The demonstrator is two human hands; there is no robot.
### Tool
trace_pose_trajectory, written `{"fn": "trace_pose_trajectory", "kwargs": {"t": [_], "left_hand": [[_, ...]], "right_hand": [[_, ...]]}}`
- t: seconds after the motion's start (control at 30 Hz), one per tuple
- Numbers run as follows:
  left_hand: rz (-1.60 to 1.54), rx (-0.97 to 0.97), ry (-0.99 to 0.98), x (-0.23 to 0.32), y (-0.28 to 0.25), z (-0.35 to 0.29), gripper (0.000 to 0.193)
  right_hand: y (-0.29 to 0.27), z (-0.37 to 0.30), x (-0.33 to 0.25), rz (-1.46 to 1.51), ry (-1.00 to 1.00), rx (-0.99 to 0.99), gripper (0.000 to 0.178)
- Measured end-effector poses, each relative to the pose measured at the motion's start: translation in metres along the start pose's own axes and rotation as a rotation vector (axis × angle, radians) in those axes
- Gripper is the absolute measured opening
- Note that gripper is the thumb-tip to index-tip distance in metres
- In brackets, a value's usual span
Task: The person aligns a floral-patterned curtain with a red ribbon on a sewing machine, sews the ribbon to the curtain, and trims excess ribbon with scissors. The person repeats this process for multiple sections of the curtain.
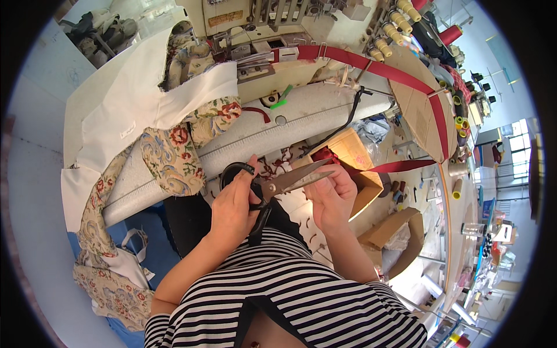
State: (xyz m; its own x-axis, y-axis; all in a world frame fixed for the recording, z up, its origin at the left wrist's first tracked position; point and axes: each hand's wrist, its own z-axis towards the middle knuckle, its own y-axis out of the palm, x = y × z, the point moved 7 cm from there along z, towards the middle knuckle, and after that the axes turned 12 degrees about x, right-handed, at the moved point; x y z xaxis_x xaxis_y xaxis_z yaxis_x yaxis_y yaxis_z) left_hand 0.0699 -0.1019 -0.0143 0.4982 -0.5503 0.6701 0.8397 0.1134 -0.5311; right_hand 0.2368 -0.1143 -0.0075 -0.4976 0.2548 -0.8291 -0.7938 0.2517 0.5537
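Note:
My left hand grips a pair of scissors by its black loop handles. The blades point right and stand slightly apart. Beside their tips my right hand is closed in a pinch; whatever lies between its fingers is too small to make out. Left of the hands, floral tapestry fabric hangs over the front of the grey machine bed. White cloth lies along with it, reaching up to the sewing machine.
A red ribbon runs from the machine around a cardboard sheet on the right. Behind my right hand sits an open box with red material. Another cardboard box stands lower right. Thread cones line the upper right.

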Motion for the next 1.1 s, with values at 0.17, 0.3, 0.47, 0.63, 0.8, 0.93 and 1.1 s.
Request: {"fn": "trace_pose_trajectory", "kwargs": {"t": [0.17, 0.3, 0.47, 0.63, 0.8, 0.93, 1.1], "left_hand": [[0.02, 0.028, 0.03, 0.0, 0.001, -0.001, 0.071], [0.033, 0.032, 0.038, -0.002, 0.001, -0.002, 0.069], [0.052, 0.021, 0.04, -0.01, 0.006, -0.009, 0.068], [-0.06, 0.039, -0.045, -0.004, -0.005, 0.005, 0.06], [-0.035, 0.065, -0.003, 0.0, -0.011, 0.007, 0.058], [-0.051, 0.052, -0.035, -0.001, -0.01, 0.006, 0.054], [-0.022, 0.034, -0.025, -0.002, -0.008, 0.004, 0.053]], "right_hand": [[-0.001, 0.0, 0.001, -0.024, 0.0, 0.018, 0.016], [-0.002, 0.0, 0.003, -0.007, 0.009, 0.023, 0.016], [-0.002, 0.001, 0.003, -0.005, -0.006, 0.028, 0.015], [-0.004, 0.002, -0.007, -0.293, -0.105, -0.005, 0.012], [0.004, 0.002, -0.014, -0.321, -0.178, -0.054, 0.013], [0.006, 0.0, -0.014, -0.293, -0.196, -0.107, 0.014], [0.005, -0.001, -0.013, -0.301, -0.198, -0.121, 0.014]]}}
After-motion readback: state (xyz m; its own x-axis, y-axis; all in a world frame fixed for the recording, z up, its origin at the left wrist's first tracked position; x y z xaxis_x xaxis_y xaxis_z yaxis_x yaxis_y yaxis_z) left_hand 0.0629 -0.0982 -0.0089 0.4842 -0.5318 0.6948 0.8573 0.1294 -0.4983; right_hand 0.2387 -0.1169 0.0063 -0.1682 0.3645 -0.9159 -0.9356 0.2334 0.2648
